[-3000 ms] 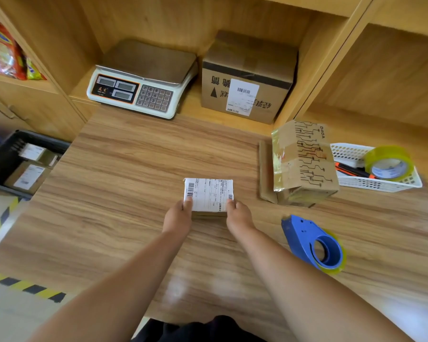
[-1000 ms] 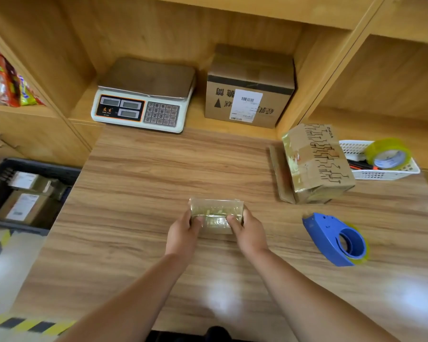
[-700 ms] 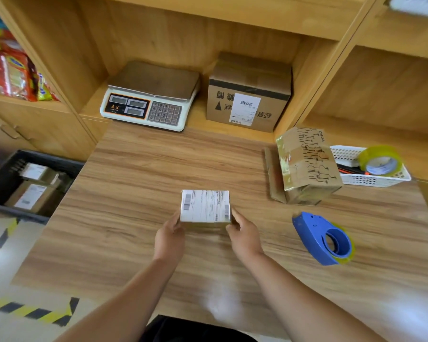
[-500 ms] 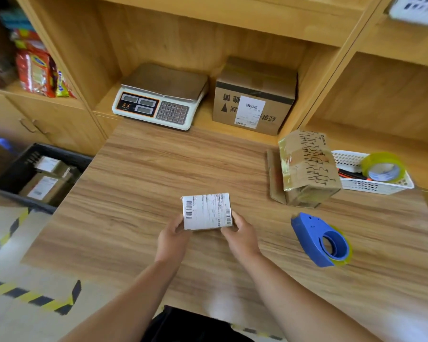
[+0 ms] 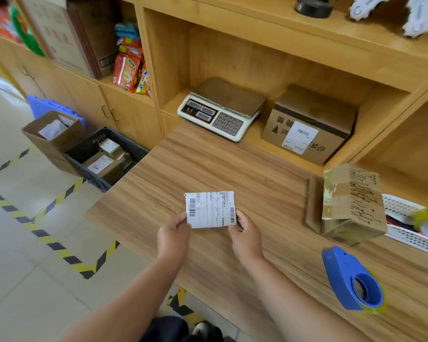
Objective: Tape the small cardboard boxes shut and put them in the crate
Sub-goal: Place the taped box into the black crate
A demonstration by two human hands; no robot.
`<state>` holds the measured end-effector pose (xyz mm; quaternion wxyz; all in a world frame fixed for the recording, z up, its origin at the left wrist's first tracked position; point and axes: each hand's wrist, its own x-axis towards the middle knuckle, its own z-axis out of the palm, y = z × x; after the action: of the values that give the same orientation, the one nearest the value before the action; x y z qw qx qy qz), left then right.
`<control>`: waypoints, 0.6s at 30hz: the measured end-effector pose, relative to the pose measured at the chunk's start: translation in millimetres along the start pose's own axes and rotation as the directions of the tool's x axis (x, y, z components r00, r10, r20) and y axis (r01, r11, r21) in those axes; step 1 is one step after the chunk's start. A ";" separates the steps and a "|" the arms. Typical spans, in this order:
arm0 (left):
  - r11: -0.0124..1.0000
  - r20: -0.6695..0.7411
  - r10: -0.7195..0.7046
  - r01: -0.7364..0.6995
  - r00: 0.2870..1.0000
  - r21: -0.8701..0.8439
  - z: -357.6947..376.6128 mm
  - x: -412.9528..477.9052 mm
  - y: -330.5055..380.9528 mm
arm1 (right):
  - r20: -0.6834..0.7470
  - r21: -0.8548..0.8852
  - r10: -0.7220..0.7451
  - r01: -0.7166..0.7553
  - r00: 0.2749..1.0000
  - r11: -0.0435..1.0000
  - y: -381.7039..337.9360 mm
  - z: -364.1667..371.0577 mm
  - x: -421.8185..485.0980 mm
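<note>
We are holding one small labelled box (image 5: 210, 209) over the table (image 5: 208, 164), our left hand (image 5: 173, 236) and right hand (image 5: 245, 236) each pinching a lower corner. We are seeing two labelled parcels (image 5: 100, 164) lying in one crate (image 5: 134, 145) on the floor at left, and one blue tape dispenser (image 5: 351, 280) at right

packing station | weighing scale (image 5: 221, 111); labelled parcels in crate (image 5: 104, 159); tape dispenser (image 5: 351, 280)

Both forearms (image 5: 124, 299) are bare, as are the left hand (image 5: 173, 239) and the right hand (image 5: 245, 239). At the lower edge of the view show a dark, near-black trouser leg (image 5: 163, 329) and a shoe with a pale grey toe (image 5: 203, 328)
</note>
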<state>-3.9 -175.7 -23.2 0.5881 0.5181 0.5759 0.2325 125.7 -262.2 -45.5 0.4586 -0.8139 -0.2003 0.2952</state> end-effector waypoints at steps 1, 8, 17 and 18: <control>1.000 -0.025 -0.006 0.006 1.000 -0.009 -9.7 2.7 0.7 | 0.018 0.009 -0.015 0.015 1.000 1.000 -6.5 8.0 0.3; 0.990 -0.166 -0.016 -0.007 0.986 -0.139 -90.2 30.3 10.3 | 0.148 -0.005 -0.124 0.126 0.981 0.992 -64.3 83.7 -1.8; 0.976 -0.260 0.036 -0.090 0.965 -0.200 -244.0 102.1 32.9 | 0.181 -0.021 -0.188 0.195 0.965 0.981 -142.1 248.6 -1.9; 0.975 -0.262 0.045 -0.099 0.964 -0.197 -263.5 112.9 33.1 | 0.181 -0.017 -0.186 0.192 0.966 0.981 -150.8 270.0 -3.5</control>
<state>-209.4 24.2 9.3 0.5508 0.4399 0.6003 0.3778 -64.6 -19.4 -23.4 0.4508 -0.7691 -0.3222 0.3184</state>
